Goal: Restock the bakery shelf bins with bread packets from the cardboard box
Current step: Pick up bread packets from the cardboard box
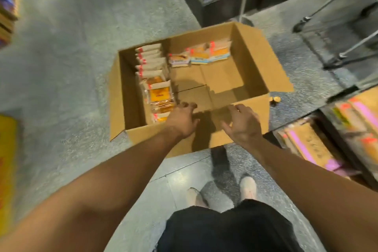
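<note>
Cardboard box (253, 53) mid-frame on floor, bread packets (152, 71) along its left side, left hand (183, 119) and right hand (243, 124) over near edge, fingers loosely curled, grasping nothing

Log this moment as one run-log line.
left hand: open, over near box edge | right hand: open, empty | brown cardboard box: part-full | bread packets: untouched

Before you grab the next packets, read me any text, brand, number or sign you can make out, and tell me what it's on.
None can be read.
Bread packets in the cardboard box: red tags and a dark line of print, too blurred.
Packets at the far wall: pale blue band, print blurred.
Shelf packets at right: dark marks, unreadable.
</note>
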Motion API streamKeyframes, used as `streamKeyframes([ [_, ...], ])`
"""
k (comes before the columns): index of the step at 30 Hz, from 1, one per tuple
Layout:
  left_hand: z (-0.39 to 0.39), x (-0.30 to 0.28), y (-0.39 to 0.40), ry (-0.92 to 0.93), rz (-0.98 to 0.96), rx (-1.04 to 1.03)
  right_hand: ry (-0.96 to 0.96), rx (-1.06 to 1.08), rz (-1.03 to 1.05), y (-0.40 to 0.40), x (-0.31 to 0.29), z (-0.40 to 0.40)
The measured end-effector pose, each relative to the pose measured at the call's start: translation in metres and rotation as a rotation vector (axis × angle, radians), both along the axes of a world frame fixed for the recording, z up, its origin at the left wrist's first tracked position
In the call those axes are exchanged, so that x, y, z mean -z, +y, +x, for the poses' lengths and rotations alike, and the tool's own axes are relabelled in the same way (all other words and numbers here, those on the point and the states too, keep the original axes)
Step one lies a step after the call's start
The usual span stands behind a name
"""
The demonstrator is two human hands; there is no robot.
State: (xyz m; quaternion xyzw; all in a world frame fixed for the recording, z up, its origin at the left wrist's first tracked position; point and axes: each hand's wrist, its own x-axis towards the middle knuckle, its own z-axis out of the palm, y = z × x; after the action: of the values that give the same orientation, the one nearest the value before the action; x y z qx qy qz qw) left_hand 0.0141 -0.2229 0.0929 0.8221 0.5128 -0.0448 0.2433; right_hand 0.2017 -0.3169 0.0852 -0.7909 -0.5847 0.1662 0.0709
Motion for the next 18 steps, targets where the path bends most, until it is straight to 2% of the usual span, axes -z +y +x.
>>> streamKeyframes([
  [5,-0.073,0.014,0.056,0.052,-0.013,-0.115,0.064,-0.164,-0.014,0.073,0.019,-0.066],
  [10,-0.104,0.047,0.103,0.067,-0.068,-0.201,0.089,-0.231,-0.047,0.142,0.052,-0.104],
  [18,-0.12,0.123,0.159,0.073,-0.175,-0.24,0.227,-0.165,-0.342,0.202,0.138,-0.135],
])
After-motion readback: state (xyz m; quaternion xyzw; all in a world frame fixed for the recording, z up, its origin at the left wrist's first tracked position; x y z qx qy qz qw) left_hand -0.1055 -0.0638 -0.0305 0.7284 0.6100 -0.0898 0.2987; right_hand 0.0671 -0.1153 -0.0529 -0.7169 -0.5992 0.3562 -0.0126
